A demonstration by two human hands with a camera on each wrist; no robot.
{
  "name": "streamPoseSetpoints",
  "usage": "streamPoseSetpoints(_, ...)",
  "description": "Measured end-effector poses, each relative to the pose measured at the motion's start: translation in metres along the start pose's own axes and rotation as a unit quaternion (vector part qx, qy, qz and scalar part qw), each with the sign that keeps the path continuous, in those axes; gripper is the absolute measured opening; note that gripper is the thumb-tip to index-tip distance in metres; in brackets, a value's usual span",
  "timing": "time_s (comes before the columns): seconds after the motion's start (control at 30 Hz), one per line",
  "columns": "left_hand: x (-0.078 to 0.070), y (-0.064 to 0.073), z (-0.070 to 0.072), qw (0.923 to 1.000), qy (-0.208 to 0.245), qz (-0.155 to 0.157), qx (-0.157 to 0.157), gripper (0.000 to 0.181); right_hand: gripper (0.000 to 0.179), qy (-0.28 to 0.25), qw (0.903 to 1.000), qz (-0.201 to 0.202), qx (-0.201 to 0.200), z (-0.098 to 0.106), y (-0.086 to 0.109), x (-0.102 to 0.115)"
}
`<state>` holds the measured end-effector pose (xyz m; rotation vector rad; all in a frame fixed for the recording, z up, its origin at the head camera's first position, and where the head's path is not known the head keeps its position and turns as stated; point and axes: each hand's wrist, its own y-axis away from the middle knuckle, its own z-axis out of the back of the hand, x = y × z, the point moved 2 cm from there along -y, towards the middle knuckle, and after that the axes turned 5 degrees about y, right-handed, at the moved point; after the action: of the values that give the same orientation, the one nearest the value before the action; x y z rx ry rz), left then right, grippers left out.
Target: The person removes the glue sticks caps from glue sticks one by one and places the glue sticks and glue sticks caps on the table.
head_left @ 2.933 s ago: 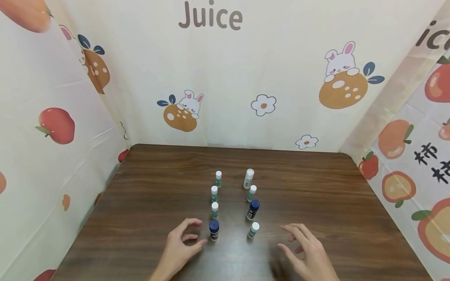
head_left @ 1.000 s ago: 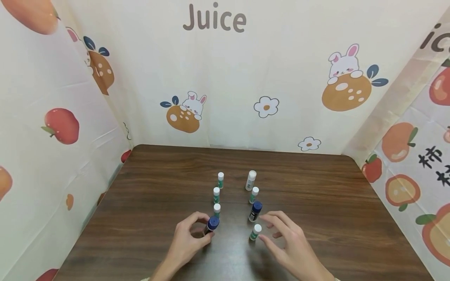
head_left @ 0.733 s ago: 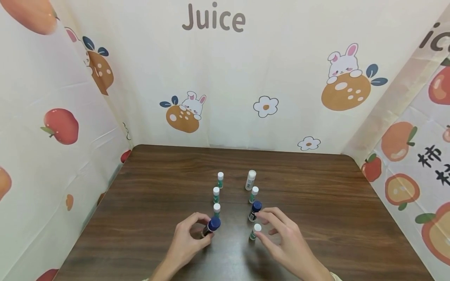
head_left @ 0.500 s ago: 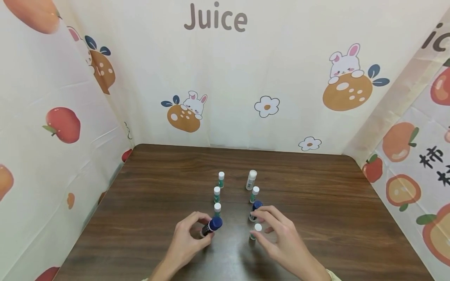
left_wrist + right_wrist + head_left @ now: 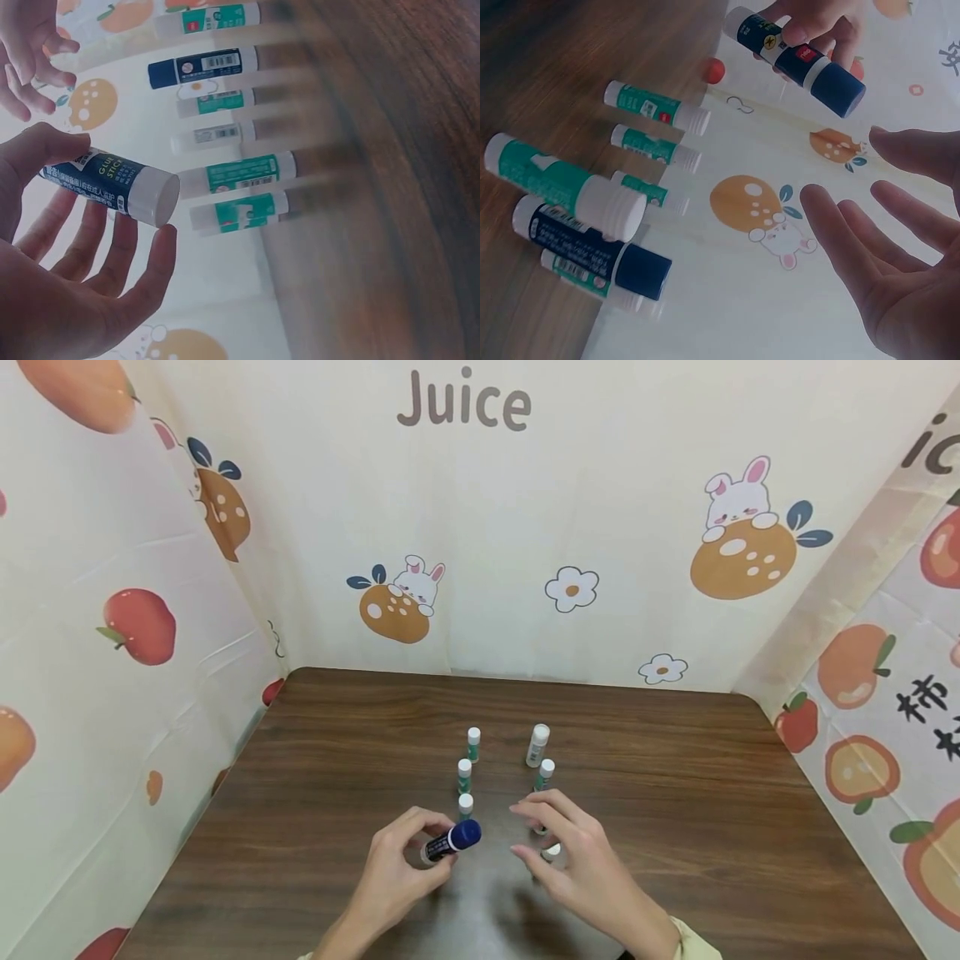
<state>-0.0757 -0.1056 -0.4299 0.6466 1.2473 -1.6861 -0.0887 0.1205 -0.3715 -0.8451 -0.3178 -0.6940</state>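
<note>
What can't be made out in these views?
Head: standing blue-capped stick, mostly behind the right hand.
Head: nearest green-labelled stick, body behind that hand.
Head: held blue-capped stick, print too small.
Left wrist: held blue-capped stick, cap behind the left hand.
Left wrist: right hand, cut off by frame edge.

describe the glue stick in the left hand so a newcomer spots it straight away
Over the brown table, look for the person's left hand. It grips a glue stick with a navy cap and label. The other navy-capped stick stands on the table; only this one is tilted in the air.
</note>
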Motion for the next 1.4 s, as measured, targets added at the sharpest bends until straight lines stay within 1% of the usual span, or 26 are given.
streamPoseSetpoints(0.17, -0.005, -0.001, 0.002, 0.9999, -0.007, 0.008, 0.003, 0.045, 0.048, -0.013, 0.9998, 0.016, 0.004, -0.006, -0.005, 0.001)
streamPoseSetpoints(0.3, -0.011, -0.002, 0.003, 1.0000, -0.002, -0.002, 0.005, 0.044, 0.047, -0.018, 0.9995, 0.027, 0.004, -0.009, -0.009, 0.002)
streamPoseSetpoints(0.57, -0.016, -0.003, 0.002, 0.9997, -0.008, -0.022, 0.000, 0.045, 0.041, -0.038, 0.9983, -0.014, 0.040, -0.015, -0.013, 0.006)
streamPoseSetpoints(0.63, -0.017, -0.003, 0.002, 0.9996, -0.014, -0.025, -0.001, 0.045, 0.040, -0.044, 0.9979, -0.011, 0.046, -0.016, -0.015, 0.007)
streamPoseSetpoints(0.87, -0.020, -0.003, 0.004, 0.9992, -0.036, -0.008, 0.012, 0.042, 0.034, -0.062, 0.9968, 0.006, 0.050, -0.022, -0.019, 0.011)
streamPoseSetpoints(0.93, -0.021, -0.003, 0.005, 0.9990, -0.041, -0.011, 0.013, 0.042, 0.032, -0.067, 0.9965, 0.012, 0.049, -0.023, -0.020, 0.012)
streamPoseSetpoints(1.13, -0.025, -0.004, 0.008, 0.9981, -0.053, -0.032, 0.000, 0.047, 0.029, -0.080, 0.9953, 0.032, 0.044, -0.028, -0.024, 0.014)
streamPoseSetpoints(1.27, -0.026, -0.005, 0.010, 0.9978, -0.062, -0.022, 0.001, 0.048, 0.026, -0.083, 0.9948, 0.035, 0.047, -0.029, -0.025, 0.015)
streamPoseSetpoints(1.4, -0.027, -0.005, 0.011, 0.9973, -0.070, -0.022, 0.000, 0.047, 0.025, -0.084, 0.9947, 0.031, 0.050, -0.030, -0.026, 0.015)
